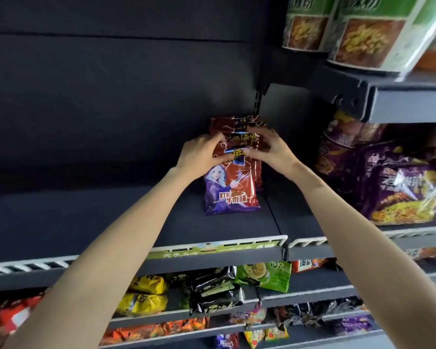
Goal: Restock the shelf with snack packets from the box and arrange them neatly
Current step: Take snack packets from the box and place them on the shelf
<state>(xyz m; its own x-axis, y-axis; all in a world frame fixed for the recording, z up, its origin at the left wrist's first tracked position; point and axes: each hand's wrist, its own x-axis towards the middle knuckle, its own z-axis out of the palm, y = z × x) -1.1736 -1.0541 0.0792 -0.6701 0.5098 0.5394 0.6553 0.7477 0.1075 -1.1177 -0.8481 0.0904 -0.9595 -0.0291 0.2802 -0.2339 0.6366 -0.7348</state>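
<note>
A red and purple snack packet (pixel 230 190) with a cartoon figure stands upright on the dark shelf (pixel 111 217), near its right end. More of the same red packets (pixel 237 127) stand right behind it. My left hand (pixel 199 157) grips the front packet's top from the left. My right hand (pixel 267 147) grips the top from the right, its fingers curled over the packets. The box is out of view.
Purple noodle packs (pixel 398 187) fill the neighbouring shelf on the right. Green packs (pixel 363 34) sit on the shelf above right. Lower shelves hold yellow (pixel 146 295), black (pixel 214 290) and green packets (pixel 264 275). A white rail (pixel 212 244) runs along the shelf's front edge.
</note>
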